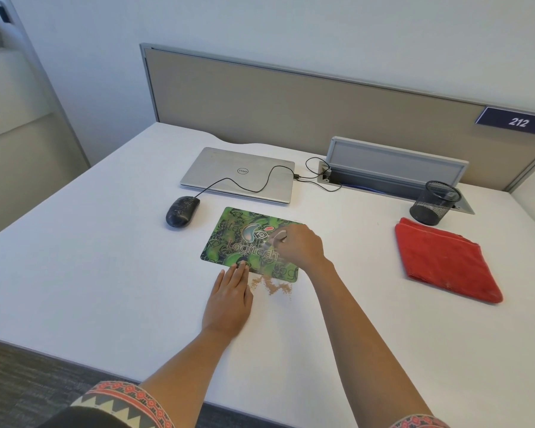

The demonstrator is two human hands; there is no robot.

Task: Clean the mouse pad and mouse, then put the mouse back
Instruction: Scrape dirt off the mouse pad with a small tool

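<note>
Two hands are at the green mouse pad [244,245], mid-surface [105,273]. Left hand [229,301] lies flat, fingers straight, tips on the pad's near edge. Right hand [300,248] is curled over the pad; it is blurred, so I cannot tell whether it holds anything. Brown crumbs [272,287] lie just beside that edge. The speckled mouse [182,211] sits left of the pad, apart.

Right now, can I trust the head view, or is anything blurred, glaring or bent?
Head view: the right hand is motion-blurred at its fingertips over the mouse pad, so its grip is unreadable; the left hand, crumbs and mouse are sharp; lighting is soft and even, no glare on the laptop; the wide lens slightly bows the partition.
</note>
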